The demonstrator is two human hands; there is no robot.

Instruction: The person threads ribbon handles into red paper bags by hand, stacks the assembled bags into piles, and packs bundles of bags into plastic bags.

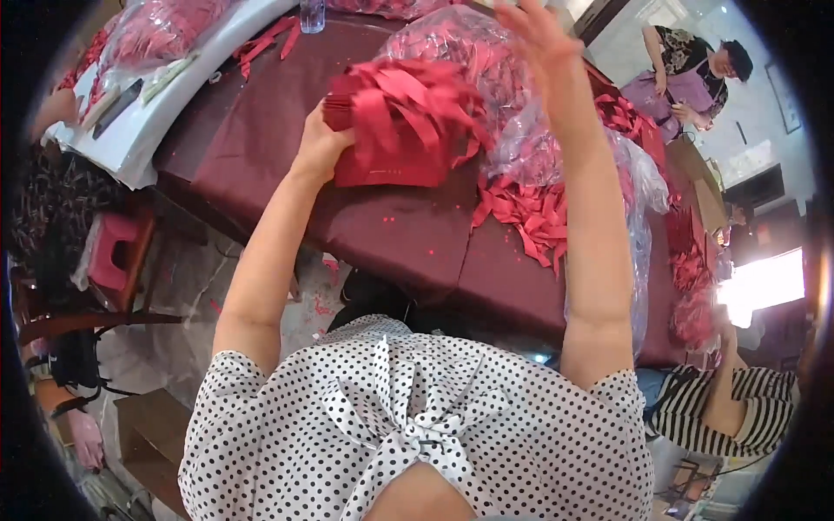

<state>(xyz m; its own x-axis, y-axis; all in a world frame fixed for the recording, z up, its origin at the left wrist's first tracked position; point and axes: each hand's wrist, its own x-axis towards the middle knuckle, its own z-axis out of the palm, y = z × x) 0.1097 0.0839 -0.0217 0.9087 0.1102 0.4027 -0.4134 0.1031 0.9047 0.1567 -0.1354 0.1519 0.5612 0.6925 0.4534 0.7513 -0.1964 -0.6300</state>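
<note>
My left hand (325,146) grips the left edge of a thick stack of red flat pieces with ribbon strips (391,165), which look like folded paper gift bags. Its thumb lies on the near side, and the other fingers are partly hidden behind the stack. Loose red ribbons (413,100) spill over the top, smeared by motion. My right hand (540,39) is raised at the far right of the stack, its fingers spread and holding nothing. Below and behind that arm lie clear plastic bags (460,39) full of red ribbon.
A dark red cloth covers the table (408,252). Red ribbons (526,213) are heaped to the right. At the far left, a white-covered table (130,156) carries a knife (117,108). A clear bottle (313,16) stands at the back. Other people (695,78) work on the right.
</note>
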